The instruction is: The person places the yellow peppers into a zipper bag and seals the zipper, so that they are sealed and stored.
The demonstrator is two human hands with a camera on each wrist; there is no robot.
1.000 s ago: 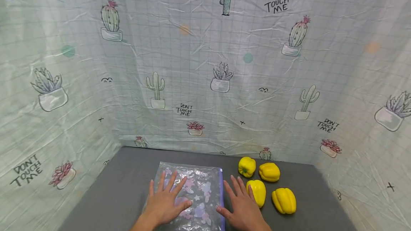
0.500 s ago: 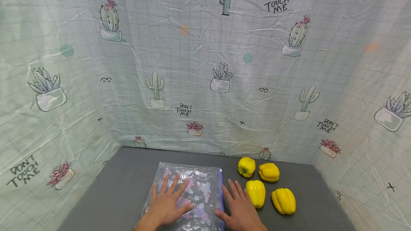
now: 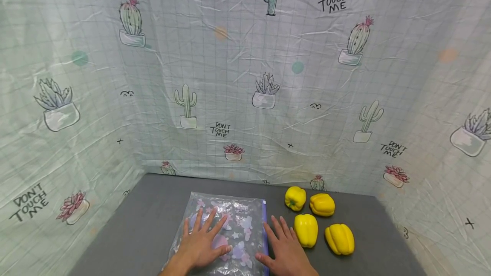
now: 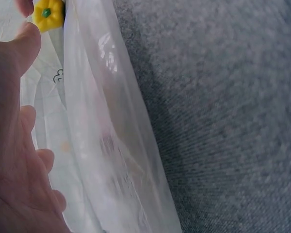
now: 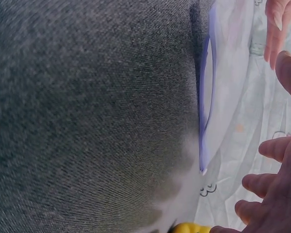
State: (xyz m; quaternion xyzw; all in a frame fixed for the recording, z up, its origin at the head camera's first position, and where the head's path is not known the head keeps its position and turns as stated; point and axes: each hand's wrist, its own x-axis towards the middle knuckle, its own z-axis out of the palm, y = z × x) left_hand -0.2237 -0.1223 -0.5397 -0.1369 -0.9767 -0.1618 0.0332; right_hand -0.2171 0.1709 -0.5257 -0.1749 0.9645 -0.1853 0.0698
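A clear zip bag (image 3: 239, 237) with pastel printed figures lies flat on the grey table. Its purple zip edge (image 3: 264, 216) faces right, and in the right wrist view that edge (image 5: 202, 109) bows apart into a narrow gap. My left hand (image 3: 199, 245) is spread above the bag; the left wrist view shows space between the fingers and the plastic. Beside the zip edge, my right hand (image 3: 285, 250) hovers with fingers extended, holding nothing. Just right of it is a yellow bell pepper (image 3: 306, 230).
More yellow bell peppers lie on the right: one at the back (image 3: 295, 198), another beside it (image 3: 322, 205), and one nearer the right side (image 3: 339, 239). A cactus-print curtain (image 3: 230, 76) encloses the table (image 3: 126, 225) at the back and both sides.
My right hand has shifted slightly left, away from the nearest pepper. My left hand has moved slightly right over the bag. Bag and peppers stay put.
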